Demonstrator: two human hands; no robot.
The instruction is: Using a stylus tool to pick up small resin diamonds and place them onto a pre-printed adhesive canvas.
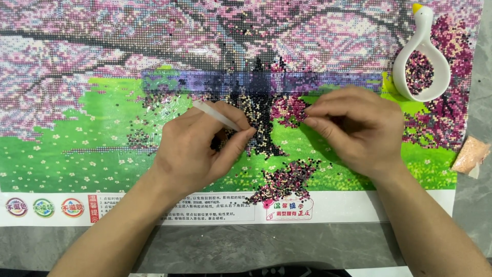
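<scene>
Currently a white pen (218,116) is pinched in the left hand (197,151), beads being pressed onto the canvas (102,118). The right hand (353,128), fingers curled and empty, is rested there. Steady, exact tip placement is needed next.

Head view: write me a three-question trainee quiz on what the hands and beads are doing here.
1. True or false: the left hand holds a white pen-like tool over the bead canvas.
2. Where are the fingertips of the right hand?
A. inside the white tray
B. on the canvas, at a pink bead patch
C. on the orange packet
3. Fill in: the white bird-shaped tray at the upper right of the canvas holds loose ____.

Key
1. True.
2. B; the pink bead patch lies just left of the fingertips. The orange packet lies untouched at the canvas's right edge.
3. Beads, dark and pink mixed.
</scene>
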